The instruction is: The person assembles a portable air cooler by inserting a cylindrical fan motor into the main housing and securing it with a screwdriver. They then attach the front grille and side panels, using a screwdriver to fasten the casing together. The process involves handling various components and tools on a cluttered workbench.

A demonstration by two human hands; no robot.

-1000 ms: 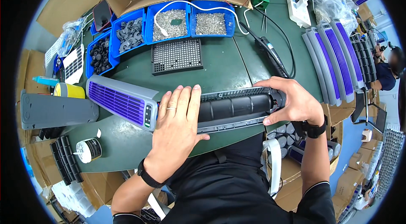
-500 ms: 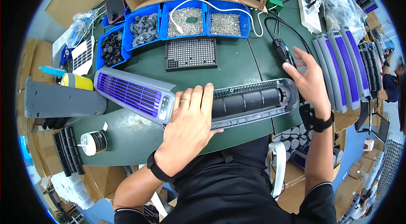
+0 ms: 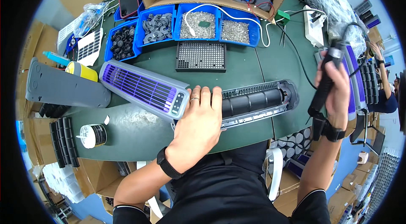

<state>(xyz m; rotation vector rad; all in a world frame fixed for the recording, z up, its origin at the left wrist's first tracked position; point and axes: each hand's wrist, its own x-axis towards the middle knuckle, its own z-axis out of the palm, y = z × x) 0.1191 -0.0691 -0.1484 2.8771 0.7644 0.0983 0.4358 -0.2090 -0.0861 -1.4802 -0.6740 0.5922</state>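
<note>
My left hand (image 3: 195, 129) is closed over the left end of a long grey fan housing (image 3: 292, 94), fingers on top. A black cylindrical fan wheel (image 3: 253, 102) lies in the housing's open trough. Just left of that hand a grey cover with a purple grille (image 3: 141, 88) and a small button panel sits at an angle; its near end meets the hand. Raised at the right, my right hand (image 3: 339, 93) is wrapped round a black corded electric screwdriver (image 3: 325, 82), tilted with its lower end toward the bench. The left thumb is mostly hidden.
Blue bins (image 3: 197, 21) of screws and small parts line the back, below a cardboard box (image 3: 169, 0) of blue-and-grey parts. A black perforated tray (image 3: 201, 57) sits before them. At left are a grey panel (image 3: 63, 84) and a white tub (image 3: 93, 135); purple-grey covers (image 3: 352, 80) stand at right.
My right hand, open beside the screwdriver before, has taken hold of it and lifted it to the right. My left hand stays on the housing.
</note>
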